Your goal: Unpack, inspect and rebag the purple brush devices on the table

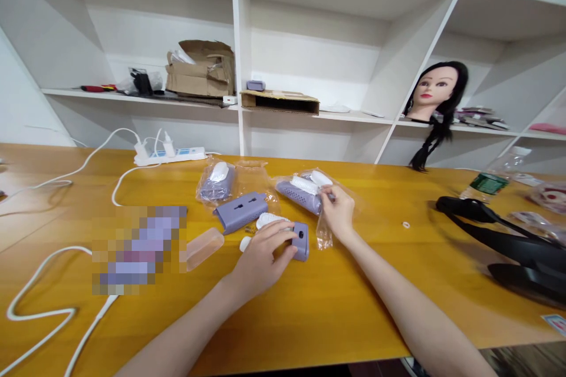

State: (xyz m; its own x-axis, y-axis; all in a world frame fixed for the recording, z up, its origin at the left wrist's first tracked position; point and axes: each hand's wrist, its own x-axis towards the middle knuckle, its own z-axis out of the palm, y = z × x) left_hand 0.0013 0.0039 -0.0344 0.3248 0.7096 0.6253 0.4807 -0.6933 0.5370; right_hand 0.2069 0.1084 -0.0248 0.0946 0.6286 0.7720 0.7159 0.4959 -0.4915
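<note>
My left hand is low over the table, fingers stretched and apart. Its fingertips and thumb reach the edge of a small purple plastic piece with a dark opening. Partly under those fingers lies a white ribbed part. My right hand pinches a clear plastic bag beside a purple perforated shell with white parts on it. A purple housing with two slots lies left of the white part. Behind it, another bagged purple unit has a white top.
A translucent pinkish case and a pixelated object lie left, near white cables. A power strip stands at the back. To the right are a small white ring, a black headset-like object and a bottle. Shelves rise behind.
</note>
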